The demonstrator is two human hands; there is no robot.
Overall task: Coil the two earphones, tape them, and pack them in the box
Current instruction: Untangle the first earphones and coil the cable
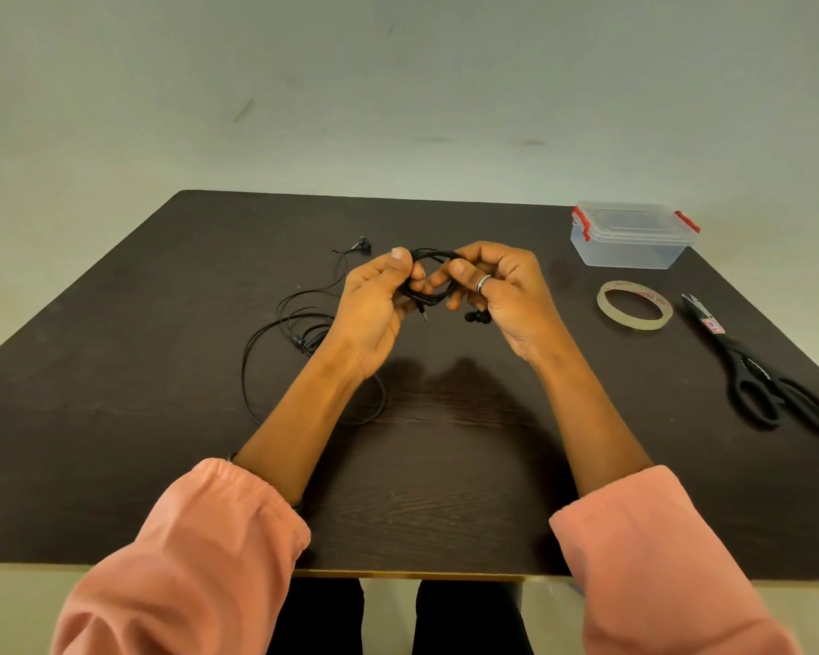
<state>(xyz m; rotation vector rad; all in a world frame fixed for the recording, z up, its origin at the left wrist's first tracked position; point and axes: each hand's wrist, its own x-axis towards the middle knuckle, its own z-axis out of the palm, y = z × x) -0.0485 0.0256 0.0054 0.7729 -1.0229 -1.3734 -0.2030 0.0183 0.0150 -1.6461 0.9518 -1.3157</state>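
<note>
A coiled black earphone is held above the table between both hands. My left hand pinches its left side, and my right hand, with a ring on one finger, grips its right side. The plug and an earbud hang below the coil. A second black earphone lies loose and uncoiled on the dark table to the left of my left arm, one earbud far out near the back. The clear plastic box with red clips stands lidded at the back right. A tape roll lies flat in front of it.
Black scissors lie on the right side of the table, blades pointing away. A pale wall stands behind the table. My pink sleeves cover the near edge.
</note>
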